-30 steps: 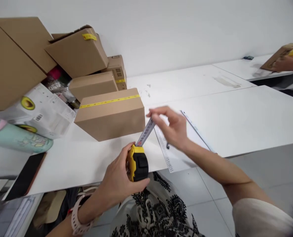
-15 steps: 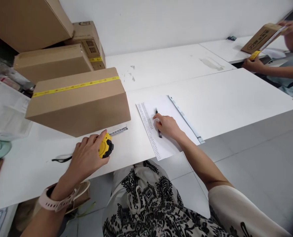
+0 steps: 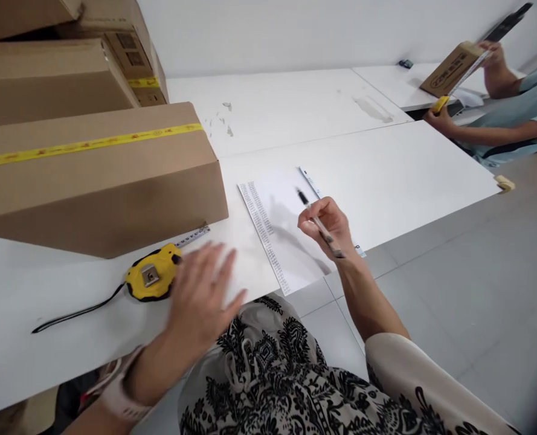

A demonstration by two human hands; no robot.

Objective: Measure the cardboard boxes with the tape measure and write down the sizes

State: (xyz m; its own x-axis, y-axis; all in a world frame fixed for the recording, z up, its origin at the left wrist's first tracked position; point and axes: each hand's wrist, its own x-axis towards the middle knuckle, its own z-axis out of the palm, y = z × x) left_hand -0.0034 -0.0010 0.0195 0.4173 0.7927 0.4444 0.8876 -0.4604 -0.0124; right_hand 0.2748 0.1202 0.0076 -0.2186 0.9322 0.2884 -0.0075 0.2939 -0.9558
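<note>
My right hand [image 3: 329,226] grips a pen [image 3: 318,222] and holds it above a printed sheet of paper [image 3: 279,223] on the white table [image 3: 386,175]. My left hand [image 3: 202,290] hovers over the table edge with its fingers spread, blurred by motion and holding nothing. Just left of it lies a yellow tape measure [image 3: 153,280], a short length of blade sticking out toward a cardboard box with a yellow tape strip [image 3: 96,175].
More cardboard boxes [image 3: 46,72] are stacked at the back left. A ruler [image 3: 311,181] lies along the sheet's right side. At the far right another person's hands [image 3: 440,118] hold a small box [image 3: 452,69] with a tape measure.
My left hand let go of the tape measure, which now lies on the table, and moved right. My right hand picked the pen up off the sheet.
</note>
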